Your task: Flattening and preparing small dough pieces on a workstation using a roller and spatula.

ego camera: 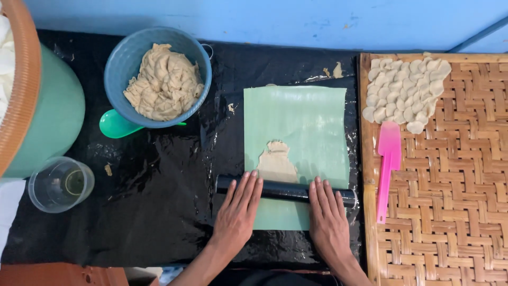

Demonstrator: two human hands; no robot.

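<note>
Both my hands are flat, fingers stretched out, palms pressing on a black rolling pin, not gripping it, just resting on top. Left hand sits near the pin's left end, right hand toward the right end. Pin lies across a pale green sheet on the black plastic-covered worktop, w/ a thin patch of beige dough just above the pin, btwn my hands. Blue bowl of more dough up left, clear cup further left. Woven bamboo tray on the right w/ small dough discs and a pink spatula.
</note>
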